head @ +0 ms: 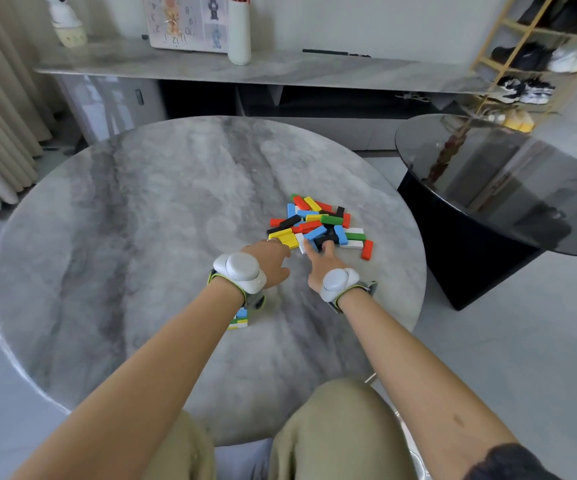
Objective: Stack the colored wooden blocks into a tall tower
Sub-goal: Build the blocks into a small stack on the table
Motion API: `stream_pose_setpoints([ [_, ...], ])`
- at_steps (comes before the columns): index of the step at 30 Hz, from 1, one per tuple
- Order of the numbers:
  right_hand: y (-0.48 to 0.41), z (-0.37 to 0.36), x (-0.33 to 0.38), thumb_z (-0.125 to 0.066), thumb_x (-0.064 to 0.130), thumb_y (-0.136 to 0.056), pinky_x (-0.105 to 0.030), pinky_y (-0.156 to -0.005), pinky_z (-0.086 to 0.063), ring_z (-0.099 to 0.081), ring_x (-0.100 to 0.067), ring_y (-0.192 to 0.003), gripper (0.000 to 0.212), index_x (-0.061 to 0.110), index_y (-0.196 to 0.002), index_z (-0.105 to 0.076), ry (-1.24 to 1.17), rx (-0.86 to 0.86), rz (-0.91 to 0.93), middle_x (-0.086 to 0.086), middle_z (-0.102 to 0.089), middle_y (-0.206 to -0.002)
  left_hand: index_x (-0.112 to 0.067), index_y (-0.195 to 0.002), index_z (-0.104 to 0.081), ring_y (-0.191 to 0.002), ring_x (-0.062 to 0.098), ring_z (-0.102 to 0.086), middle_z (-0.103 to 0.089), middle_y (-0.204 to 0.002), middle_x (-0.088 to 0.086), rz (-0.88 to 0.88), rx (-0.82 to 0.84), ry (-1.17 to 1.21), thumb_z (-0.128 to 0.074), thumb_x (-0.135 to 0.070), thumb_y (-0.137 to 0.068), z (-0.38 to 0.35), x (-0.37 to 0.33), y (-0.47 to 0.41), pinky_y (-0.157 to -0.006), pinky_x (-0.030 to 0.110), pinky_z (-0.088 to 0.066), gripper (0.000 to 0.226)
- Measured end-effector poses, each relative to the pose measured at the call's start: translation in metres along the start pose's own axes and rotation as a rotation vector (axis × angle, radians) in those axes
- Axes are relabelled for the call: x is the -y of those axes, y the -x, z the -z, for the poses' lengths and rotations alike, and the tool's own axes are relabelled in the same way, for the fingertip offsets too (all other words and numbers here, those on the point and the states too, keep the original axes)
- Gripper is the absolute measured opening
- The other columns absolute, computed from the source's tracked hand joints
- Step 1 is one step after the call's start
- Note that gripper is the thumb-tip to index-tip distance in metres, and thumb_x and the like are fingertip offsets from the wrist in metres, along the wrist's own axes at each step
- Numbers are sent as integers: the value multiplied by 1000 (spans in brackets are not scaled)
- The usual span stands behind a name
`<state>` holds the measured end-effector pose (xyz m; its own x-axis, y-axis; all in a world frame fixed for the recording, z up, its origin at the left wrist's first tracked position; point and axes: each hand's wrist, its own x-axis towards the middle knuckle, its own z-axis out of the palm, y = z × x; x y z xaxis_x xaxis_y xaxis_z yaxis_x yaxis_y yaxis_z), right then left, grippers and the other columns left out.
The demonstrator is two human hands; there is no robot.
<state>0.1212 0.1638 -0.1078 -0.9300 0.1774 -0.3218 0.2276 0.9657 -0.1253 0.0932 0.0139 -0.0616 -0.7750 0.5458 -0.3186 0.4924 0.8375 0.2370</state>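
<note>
A loose pile of colored wooden blocks [318, 225] in red, blue, yellow, green, black and white lies on the round marble table [141, 220], right of centre. My left hand [273, 263] reaches to the pile's near left edge, fingers by a yellow block [285, 237]. My right hand [323, 263] reaches to the near side with finger and thumb spread around a black block [325, 241]. A low stack of blocks [239, 319] stands nearer me, mostly hidden under my left wrist. White devices are strapped on both wrists.
A dark glass side table [508, 188] stands close on the right. A long grey console [245, 72] with a white bottle and a clock runs along the back wall. A shoe rack [529, 64] stands at far right. My knees sit under the near table edge.
</note>
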Motion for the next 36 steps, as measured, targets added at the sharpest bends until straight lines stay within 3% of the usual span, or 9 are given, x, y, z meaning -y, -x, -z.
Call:
stream_pose_setpoints([
  [4,4,-5,-5,-41,8,-91,-37,-79,-46,-56,-35,-103,71,23,-150,-4,93,-43,95,-14,-19,-145,-21,-139,-38,-128,24,-45,-37,-147,0,18,63,-41,-42,-24,-92,-11,-6,-19,-100,38,-43,47],
  [7,16,-14,-13,-40,9,-93,-36,-75,-44,-52,-32,-108,68,22,-150,-7,184,-82,178,-9,-21,-148,-21,-141,-34,-134,24,-39,-22,-155,-1,-10,86,-56,-40,-16,-93,-16,-17,-24,-100,36,-41,49],
  [11,17,-13,-25,-48,7,-88,-32,-73,-45,-57,-32,-105,61,22,-144,-29,-9,-28,281,-2,-21,-149,-9,-139,-36,-125,28,-48,-32,-149,10,-43,113,-50,-44,-11,-92,-25,-31,-27,-94,37,-45,48],
  [13,13,-10,-32,-53,5,-83,-37,-82,-50,-58,-30,-105,63,21,-141,-33,-213,-14,285,-3,-30,-145,-7,-139,-33,-124,29,-48,-36,-144,13,-16,103,-31,-48,-14,-91,-29,-35,-28,-93,36,-44,51],
  [20,1,-6,-50,-64,15,-86,-31,-96,-43,-53,-26,-116,47,8,-129,-45,-456,-184,-11,-12,-43,-134,-5,-150,-4,-147,28,-4,3,-159,10,-34,60,-95,-45,-19,-97,-35,-38,-35,-117,33,-17,68],
  [24,-7,-4,-54,-70,17,-82,-34,-87,-52,-61,-31,-101,52,8,-131,-51,-474,-87,34,-11,-41,-134,-4,-147,-21,-143,29,-21,-12,-157,11,-83,103,-51,-49,-15,-94,-38,-41,-32,-114,34,-27,61],
  [29,-1,0,-52,-75,12,-75,-21,-79,-41,-58,-20,-87,69,14,-138,-46,-356,88,217,-13,-41,-131,-9,-139,-42,-136,29,-34,-21,-155,9,-131,56,4,-57,-19,-88,-46,-39,-21,-107,34,-36,54],
  [33,5,-2,-46,-71,5,-77,-19,-78,-40,-54,-16,-83,63,12,-136,-47,-337,40,222,-12,-41,-131,-11,-137,-44,-138,24,-33,-20,-155,9,-73,12,87,-60,-18,-88,-46,-44,-17,-108,31,-34,52],
  [36,7,1,-46,-71,6,-78,-18,-80,-39,-51,-14,-86,61,12,-134,-48,-349,42,237,-12,-41,-131,-10,-130,-50,-128,25,-45,-39,-145,9,-11,-52,157,-65,-18,-85,-46,-48,-15,-102,31,-39,48],
])
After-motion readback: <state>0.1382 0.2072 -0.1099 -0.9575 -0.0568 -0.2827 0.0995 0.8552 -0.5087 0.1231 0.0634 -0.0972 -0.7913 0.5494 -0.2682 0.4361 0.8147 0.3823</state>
